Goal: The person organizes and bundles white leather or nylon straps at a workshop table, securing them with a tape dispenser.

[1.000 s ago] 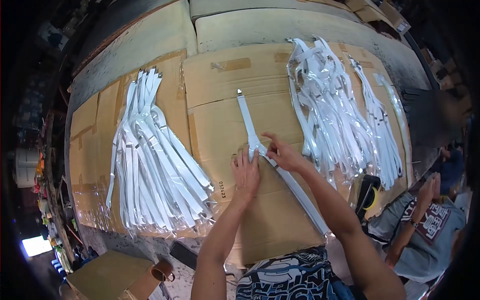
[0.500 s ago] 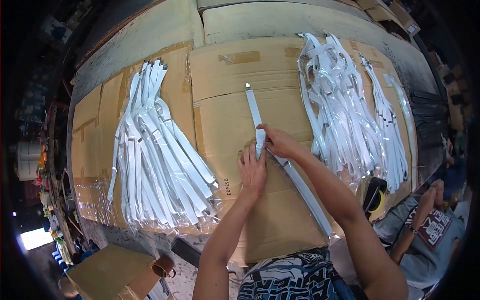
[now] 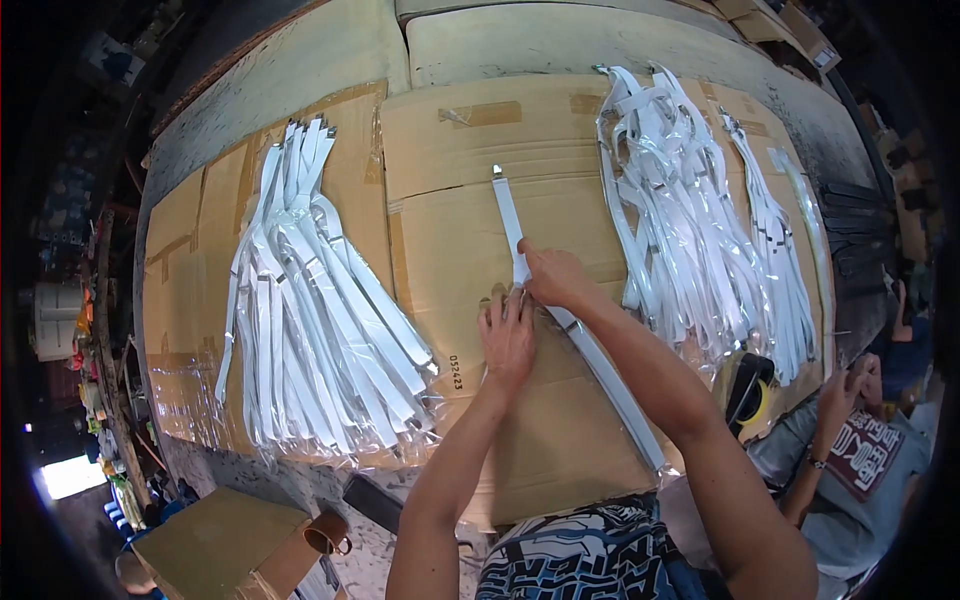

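Note:
White elastic suspenders [image 3: 510, 215] lie stretched out on cardboard, a metal clip at the far end. One long strap runs down to the right, under my right forearm. My right hand [image 3: 557, 277] is closed on the suspenders where the straps meet, its index finger along the upper strap. Just below and to the left, my left hand [image 3: 508, 335] has its fingertips on the suspenders at the same junction. Its fingers are bent, and the part of the strap beneath them is hidden.
Bundled white suspenders [image 3: 300, 290] in clear plastic lie at left; a larger bundle [image 3: 680, 210] and a narrower one [image 3: 770, 240] lie at right. A tape dispenser [image 3: 748, 390], dark phone [image 3: 372, 503], brown mug [image 3: 327, 534] and cardboard box [image 3: 220, 545] are nearer. Another person [image 3: 865, 470] sits at right.
My right hand has shifted slightly up and left along the strap. The pale piece between my hands now lies flatter and shows less. The other person's hands have risen a little.

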The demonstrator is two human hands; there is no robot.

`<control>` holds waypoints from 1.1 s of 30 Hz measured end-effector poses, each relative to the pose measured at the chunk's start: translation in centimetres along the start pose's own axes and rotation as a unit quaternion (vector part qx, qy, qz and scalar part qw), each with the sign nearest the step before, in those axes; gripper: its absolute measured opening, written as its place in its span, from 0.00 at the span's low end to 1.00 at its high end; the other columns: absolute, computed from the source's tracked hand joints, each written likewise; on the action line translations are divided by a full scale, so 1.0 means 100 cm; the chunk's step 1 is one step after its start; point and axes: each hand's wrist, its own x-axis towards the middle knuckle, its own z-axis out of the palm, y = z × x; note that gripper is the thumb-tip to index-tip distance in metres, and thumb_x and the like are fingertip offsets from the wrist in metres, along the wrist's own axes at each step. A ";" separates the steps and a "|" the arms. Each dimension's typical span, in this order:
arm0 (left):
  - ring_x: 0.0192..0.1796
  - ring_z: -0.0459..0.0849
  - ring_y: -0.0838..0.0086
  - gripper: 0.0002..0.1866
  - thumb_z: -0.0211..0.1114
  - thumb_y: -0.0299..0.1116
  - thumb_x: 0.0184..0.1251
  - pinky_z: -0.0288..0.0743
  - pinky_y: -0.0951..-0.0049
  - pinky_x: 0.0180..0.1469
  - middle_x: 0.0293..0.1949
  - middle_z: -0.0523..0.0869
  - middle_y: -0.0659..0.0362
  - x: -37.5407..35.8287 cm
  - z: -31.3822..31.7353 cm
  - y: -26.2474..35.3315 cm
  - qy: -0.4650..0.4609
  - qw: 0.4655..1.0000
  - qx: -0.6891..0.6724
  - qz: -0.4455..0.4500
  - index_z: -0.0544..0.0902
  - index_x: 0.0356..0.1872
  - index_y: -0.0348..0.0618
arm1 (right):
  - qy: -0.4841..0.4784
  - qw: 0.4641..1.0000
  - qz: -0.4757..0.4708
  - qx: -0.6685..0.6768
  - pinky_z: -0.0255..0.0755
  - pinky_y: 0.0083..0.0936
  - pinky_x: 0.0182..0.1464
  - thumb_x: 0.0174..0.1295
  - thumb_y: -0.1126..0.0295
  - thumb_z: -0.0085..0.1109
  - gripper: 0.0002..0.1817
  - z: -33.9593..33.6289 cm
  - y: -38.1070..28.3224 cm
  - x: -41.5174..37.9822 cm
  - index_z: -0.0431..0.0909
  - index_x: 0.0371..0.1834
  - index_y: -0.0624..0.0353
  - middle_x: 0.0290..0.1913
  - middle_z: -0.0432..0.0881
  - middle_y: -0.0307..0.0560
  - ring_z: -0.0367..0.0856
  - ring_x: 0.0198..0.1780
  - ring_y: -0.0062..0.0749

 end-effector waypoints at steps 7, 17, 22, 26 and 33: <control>0.64 0.69 0.54 0.22 0.58 0.31 0.66 0.64 0.55 0.63 0.61 0.77 0.58 0.006 -0.008 0.000 0.002 1.000 -0.003 0.000 0.80 0.61 0.47 | 0.034 0.999 0.016 0.026 0.76 0.50 0.42 0.50 0.50 0.75 0.32 0.005 0.034 0.002 0.69 0.48 0.57 0.35 0.85 0.58 0.85 0.40 0.57; 0.57 0.77 0.58 0.15 0.66 0.38 0.62 0.68 0.56 0.61 0.51 0.86 0.57 0.013 -0.027 0.006 0.021 0.994 -0.086 -0.059 0.89 0.47 0.47 | 0.023 0.987 -0.011 0.159 0.76 0.41 0.45 0.58 0.54 0.69 0.18 0.022 0.056 -0.007 0.82 0.39 0.57 0.37 0.87 0.49 0.85 0.41 0.47; 0.37 0.87 0.59 0.13 0.70 0.41 0.62 0.79 0.60 0.43 0.34 0.90 0.54 0.046 -0.012 -0.017 0.020 0.923 -0.265 -0.277 0.90 0.39 0.44 | -0.002 0.976 0.059 0.208 0.78 0.40 0.46 0.55 0.53 0.71 0.18 0.013 0.054 -0.014 0.87 0.37 0.56 0.36 0.88 0.51 0.86 0.40 0.47; 0.35 0.89 0.60 0.15 0.74 0.45 0.56 0.80 0.62 0.38 0.30 0.90 0.55 0.061 -0.021 -0.017 -0.076 0.930 -0.206 -0.295 0.90 0.33 0.44 | 0.009 0.986 0.110 0.128 0.78 0.41 0.45 0.53 0.50 0.72 0.19 0.003 0.036 -0.021 0.88 0.33 0.55 0.34 0.88 0.52 0.87 0.40 0.47; 0.35 0.89 0.59 0.15 0.75 0.44 0.56 0.79 0.61 0.40 0.31 0.90 0.53 0.067 -0.020 -0.024 -0.121 0.957 -0.154 -0.212 0.91 0.34 0.43 | 0.010 0.994 0.098 0.049 0.79 0.42 0.46 0.50 0.49 0.74 0.19 0.004 0.028 -0.014 0.88 0.32 0.53 0.35 0.88 0.52 0.87 0.41 0.48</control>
